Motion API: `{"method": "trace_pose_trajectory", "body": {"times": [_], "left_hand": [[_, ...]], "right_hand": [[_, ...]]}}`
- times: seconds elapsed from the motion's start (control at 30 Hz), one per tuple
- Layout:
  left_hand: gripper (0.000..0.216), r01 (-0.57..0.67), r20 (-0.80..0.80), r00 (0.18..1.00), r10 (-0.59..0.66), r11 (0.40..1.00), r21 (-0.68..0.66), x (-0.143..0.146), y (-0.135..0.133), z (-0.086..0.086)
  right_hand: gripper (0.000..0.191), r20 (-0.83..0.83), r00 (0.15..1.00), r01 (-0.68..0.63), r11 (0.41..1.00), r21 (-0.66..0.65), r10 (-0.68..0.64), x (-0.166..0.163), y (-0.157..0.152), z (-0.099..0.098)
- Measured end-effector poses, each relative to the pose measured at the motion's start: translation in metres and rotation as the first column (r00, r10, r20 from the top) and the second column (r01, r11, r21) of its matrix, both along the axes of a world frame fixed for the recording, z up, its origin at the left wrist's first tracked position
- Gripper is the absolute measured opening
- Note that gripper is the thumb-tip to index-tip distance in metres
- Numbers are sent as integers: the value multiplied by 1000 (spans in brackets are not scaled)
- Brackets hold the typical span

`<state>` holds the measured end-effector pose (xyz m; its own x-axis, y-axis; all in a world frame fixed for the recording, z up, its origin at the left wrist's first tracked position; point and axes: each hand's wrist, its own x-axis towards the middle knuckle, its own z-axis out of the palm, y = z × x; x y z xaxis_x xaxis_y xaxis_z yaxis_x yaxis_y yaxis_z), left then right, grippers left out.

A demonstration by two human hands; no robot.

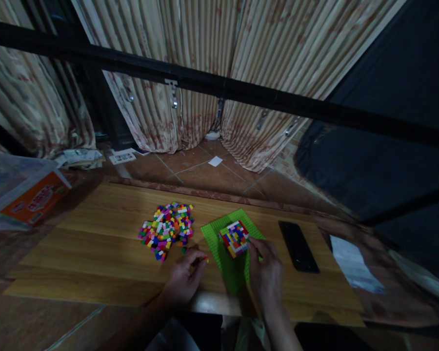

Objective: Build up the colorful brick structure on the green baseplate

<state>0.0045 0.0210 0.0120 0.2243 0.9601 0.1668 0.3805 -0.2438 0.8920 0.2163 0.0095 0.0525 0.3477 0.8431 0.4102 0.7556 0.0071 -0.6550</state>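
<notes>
A green studded baseplate [225,265] lies on the wooden table, set at an angle in front of me. On it stands a squarish build of toy bricks [234,239], with mixed colours on top and a red and yellow edge. My right hand [265,265] is closed, its fingertips at the right edge of this build; whether a small brick is between them is hidden. My left hand [185,275] pinches a small yellow-orange toy brick [207,260] just left of the baseplate. Beyond that hand, a heap of loose multicoloured bricks [168,226] is spread on the table.
A black phone [299,246] lies right of the baseplate on the wooden table [95,243]. White paper [356,263] is past the table's right end. At the left stands a clear plastic box [18,190] with an orange label. Striped curtains [197,112] hang behind a dark bar.
</notes>
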Motion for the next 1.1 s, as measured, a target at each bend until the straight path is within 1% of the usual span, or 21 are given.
{"method": "trace_pose_trajectory", "body": {"times": [0.13, 0.3, 0.47, 0.67, 0.8, 0.93, 1.0, 1.1], "left_hand": [[13, 4, -1, 1000, -4, 1000, -9, -1, 0, 0], [14, 14, 3, 1000, -14, 1000, -1, -2, -1, 2], [12, 17, 13, 1000, -17, 1000, 21, -1, -1, 1], [14, 26, 15, 1000, -26, 1000, 0, -1, 0, 1], [15, 21, 3, 1000, -21, 1000, -10, -2, 0, 2], [14, 22, 10, 1000, -22, 1000, -10, -1, -1, 5], [14, 10, 15, 1000, -9, 1000, -18, 0, -2, 6], [14, 3, 17, 1000, -3, 1000, -20, 0, -1, 5]], "right_hand": [[34, 87, 996, -3, 1000, -24, 5, 10, 9, -1], [35, 164, 986, 3, 999, -52, 5, 14, 19, -5], [33, 186, 983, 24, 996, -91, -7, 15, 27, -7], [29, 169, 986, 24, 993, -116, -4, 16, 33, -7], [27, 88, 995, 48, 993, -105, -39, 17, 36, -9], [27, -85, 993, 69, 992, -108, -79, 19, 39, -16], [30, -209, 973, 79, 990, -117, -102, 20, 40, -21], [37, -408, 904, 80, 989, -126, -126, 19, 44, -28]]}}
